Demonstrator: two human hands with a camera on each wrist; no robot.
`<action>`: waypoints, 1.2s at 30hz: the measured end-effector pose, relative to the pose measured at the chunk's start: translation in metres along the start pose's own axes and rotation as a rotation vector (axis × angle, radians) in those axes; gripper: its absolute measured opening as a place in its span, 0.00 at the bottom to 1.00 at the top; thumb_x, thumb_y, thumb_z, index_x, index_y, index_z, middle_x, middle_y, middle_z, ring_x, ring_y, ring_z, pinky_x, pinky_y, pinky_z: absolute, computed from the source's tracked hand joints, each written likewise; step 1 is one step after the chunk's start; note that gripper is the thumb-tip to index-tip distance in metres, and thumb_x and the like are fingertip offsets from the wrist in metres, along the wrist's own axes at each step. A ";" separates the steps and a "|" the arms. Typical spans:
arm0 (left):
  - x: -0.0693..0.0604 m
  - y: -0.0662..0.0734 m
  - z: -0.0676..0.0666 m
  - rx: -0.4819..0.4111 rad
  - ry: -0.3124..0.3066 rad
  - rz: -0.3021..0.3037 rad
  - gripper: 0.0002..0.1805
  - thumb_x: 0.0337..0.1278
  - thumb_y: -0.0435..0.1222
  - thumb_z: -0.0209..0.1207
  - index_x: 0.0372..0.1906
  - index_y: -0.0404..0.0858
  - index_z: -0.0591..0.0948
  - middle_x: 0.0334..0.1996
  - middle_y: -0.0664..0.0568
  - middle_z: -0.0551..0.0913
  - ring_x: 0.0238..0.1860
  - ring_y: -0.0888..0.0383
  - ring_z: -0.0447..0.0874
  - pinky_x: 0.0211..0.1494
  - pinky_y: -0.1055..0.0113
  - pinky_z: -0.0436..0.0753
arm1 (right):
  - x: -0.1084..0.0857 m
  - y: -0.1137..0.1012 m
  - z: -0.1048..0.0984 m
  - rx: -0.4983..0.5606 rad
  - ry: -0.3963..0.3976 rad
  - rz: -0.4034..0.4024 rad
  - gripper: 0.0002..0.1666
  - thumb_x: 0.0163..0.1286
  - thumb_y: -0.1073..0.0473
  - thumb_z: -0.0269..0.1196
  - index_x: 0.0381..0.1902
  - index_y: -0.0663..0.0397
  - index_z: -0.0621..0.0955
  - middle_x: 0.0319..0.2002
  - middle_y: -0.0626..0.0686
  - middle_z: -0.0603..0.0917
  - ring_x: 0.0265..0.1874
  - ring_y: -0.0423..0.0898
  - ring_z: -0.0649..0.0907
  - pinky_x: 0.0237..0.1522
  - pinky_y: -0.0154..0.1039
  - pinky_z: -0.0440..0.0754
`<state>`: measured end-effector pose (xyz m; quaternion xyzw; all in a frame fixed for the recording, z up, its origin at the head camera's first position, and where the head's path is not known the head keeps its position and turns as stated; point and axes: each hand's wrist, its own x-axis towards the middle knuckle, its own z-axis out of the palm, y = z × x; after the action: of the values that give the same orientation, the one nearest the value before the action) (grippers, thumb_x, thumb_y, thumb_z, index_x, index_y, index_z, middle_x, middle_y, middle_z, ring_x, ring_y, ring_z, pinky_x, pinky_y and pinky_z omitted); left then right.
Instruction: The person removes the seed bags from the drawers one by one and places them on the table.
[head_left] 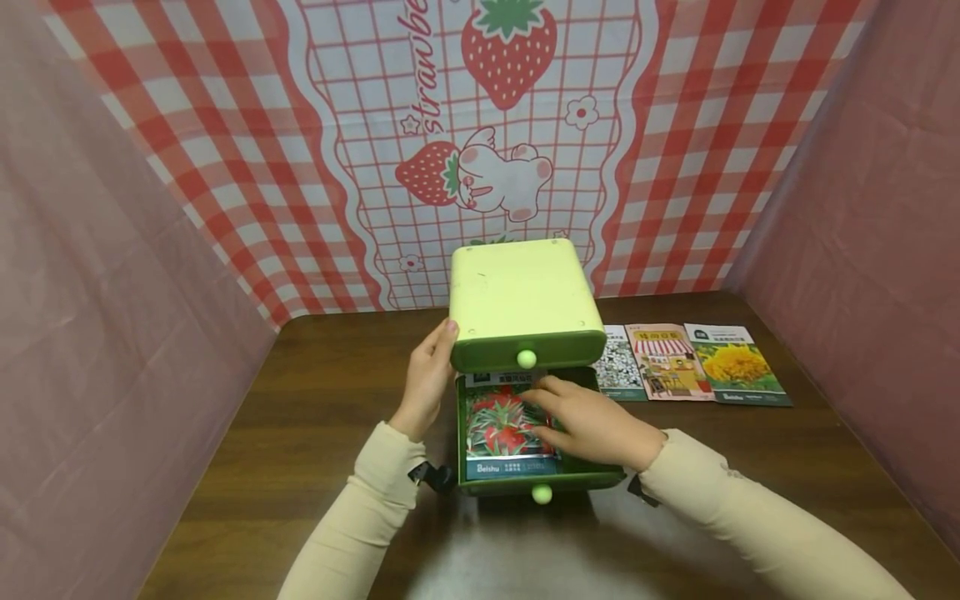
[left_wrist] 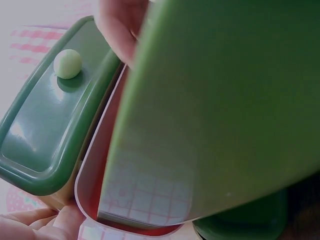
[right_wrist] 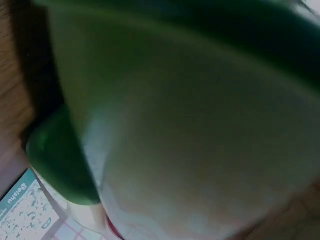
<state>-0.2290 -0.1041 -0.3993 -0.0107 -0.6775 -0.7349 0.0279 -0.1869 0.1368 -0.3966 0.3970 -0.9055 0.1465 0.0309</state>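
A light-green drawer box (head_left: 525,292) with dark green fronts stands on the table, its upper drawer closed. The drawer (head_left: 585,482) beneath is pulled out and holds a packet with red flowers (head_left: 504,429). My left hand (head_left: 427,375) rests against the box's left side, thumb and fingers along its front corner. Inside the pulled-out drawer, the right hand (head_left: 592,421) reaches over the packet's right part, fingers spread and lightly bent; whether they touch it I cannot tell. The left wrist view shows the upper drawer's round knob (left_wrist: 67,64) and part of the left hand (left_wrist: 47,225).
Three packets lie right of the box: one with white flowers (head_left: 621,367), one with a striped awning (head_left: 669,362) and one with yellow flowers (head_left: 738,367). A strawberry-patterned cloth (head_left: 345,167) hangs behind, pink cloth at both sides.
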 end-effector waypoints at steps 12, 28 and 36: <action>0.000 0.001 0.000 -0.005 0.001 0.007 0.36 0.70 0.55 0.51 0.73 0.38 0.64 0.75 0.51 0.62 0.71 0.50 0.67 0.70 0.53 0.73 | 0.005 0.001 0.016 -0.064 -0.089 0.127 0.43 0.66 0.44 0.65 0.71 0.62 0.67 0.66 0.71 0.70 0.61 0.65 0.76 0.58 0.58 0.79; 0.000 0.001 0.002 -0.008 0.012 0.007 0.33 0.71 0.54 0.50 0.73 0.40 0.65 0.73 0.49 0.66 0.65 0.51 0.74 0.66 0.55 0.78 | 0.007 0.002 0.023 -0.034 -0.123 0.159 0.46 0.66 0.42 0.64 0.72 0.65 0.64 0.71 0.75 0.59 0.70 0.69 0.64 0.68 0.60 0.70; 0.000 0.000 0.002 0.006 0.027 0.001 0.32 0.71 0.54 0.50 0.72 0.42 0.67 0.71 0.50 0.69 0.58 0.56 0.76 0.55 0.66 0.81 | 0.005 0.003 0.025 0.006 -0.100 0.138 0.48 0.65 0.42 0.66 0.72 0.65 0.64 0.72 0.75 0.59 0.71 0.68 0.63 0.68 0.60 0.70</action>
<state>-0.2286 -0.1023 -0.3996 -0.0011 -0.6794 -0.7328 0.0374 -0.1913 0.1278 -0.4201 0.3408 -0.9306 0.1310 -0.0256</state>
